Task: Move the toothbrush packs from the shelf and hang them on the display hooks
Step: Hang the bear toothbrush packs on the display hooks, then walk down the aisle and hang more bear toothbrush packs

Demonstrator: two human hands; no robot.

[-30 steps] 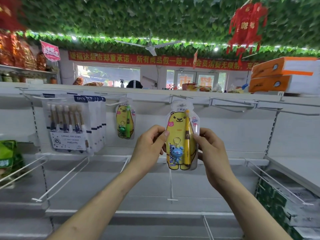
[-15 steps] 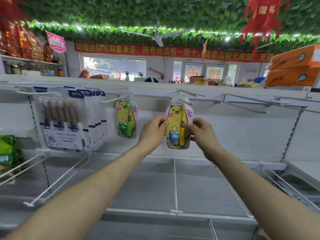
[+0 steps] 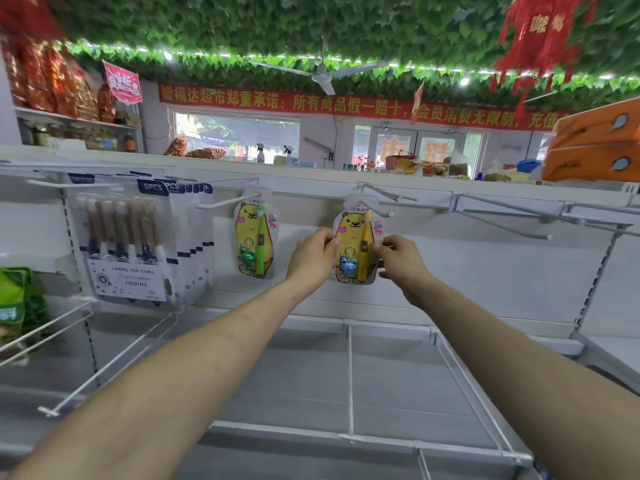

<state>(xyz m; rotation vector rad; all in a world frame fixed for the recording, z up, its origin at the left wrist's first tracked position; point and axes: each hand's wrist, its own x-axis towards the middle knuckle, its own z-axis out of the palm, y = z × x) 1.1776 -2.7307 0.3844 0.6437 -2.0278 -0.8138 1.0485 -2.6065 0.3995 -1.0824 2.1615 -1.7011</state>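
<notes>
Fingers [image 3: 329, 242] pinch bear pack [image 3: 354, 237] | hook [image 3: 377, 206] at top | green pack [image 3: 254, 244] left

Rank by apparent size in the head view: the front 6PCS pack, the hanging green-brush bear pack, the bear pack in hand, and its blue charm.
1. front 6PCS pack, clearly largest.
2. green-brush bear pack and held bear pack: alike, not ranked.
3. blue charm, smallest.

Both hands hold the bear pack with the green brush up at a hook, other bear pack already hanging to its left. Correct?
No: in the head view the bear pack in the left hand and right hand has a yellow brush. The green-brush pack is the one already hanging to its left.
</notes>
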